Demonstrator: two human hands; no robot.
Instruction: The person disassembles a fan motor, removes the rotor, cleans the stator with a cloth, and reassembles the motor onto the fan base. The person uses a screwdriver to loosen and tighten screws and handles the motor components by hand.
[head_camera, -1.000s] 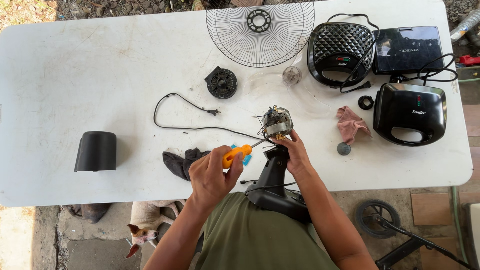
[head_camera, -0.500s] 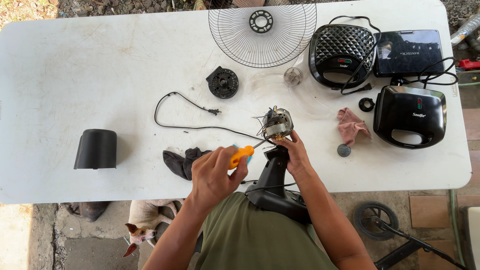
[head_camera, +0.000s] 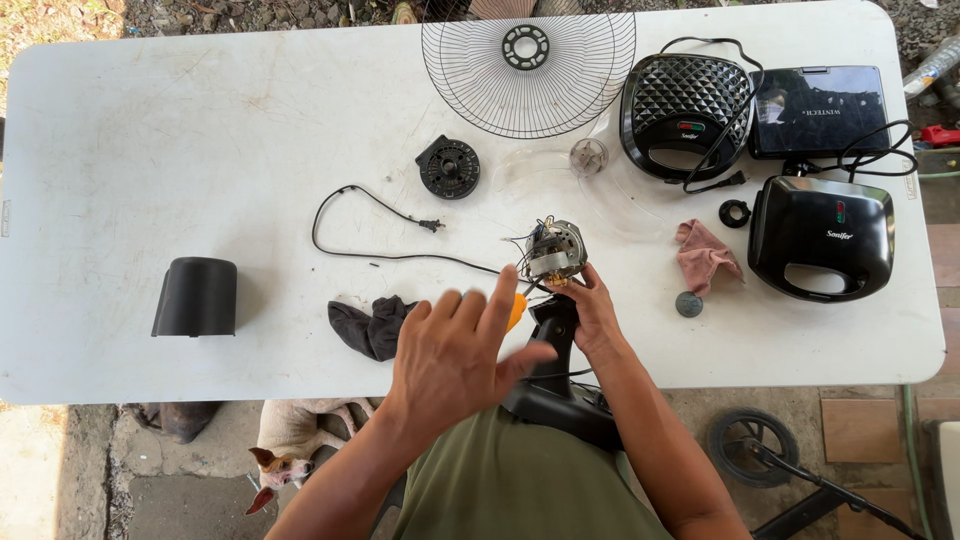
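Round wire fan guard (head_camera: 528, 72) at the far edge of the white folding table (head_camera: 150, 130). Just right of it, a quilted black sandwich maker (head_camera: 686, 112), then a flat black box (head_camera: 818, 108), with a second black sandwich maker (head_camera: 820, 236) nearer. Pink rag (head_camera: 706, 254) and small dark round cap (head_camera: 688, 304) close together. Black round fan part (head_camera: 448, 167) mid-table. Black motor cover (head_camera: 196, 297) far left. Dark cloth (head_camera: 372, 327) near the front edge. Dog (head_camera: 290, 445) on the ground below.

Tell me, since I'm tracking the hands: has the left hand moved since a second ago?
Yes. The left hand has opened and shifted right, nearer the motor, covering most of the orange tool.
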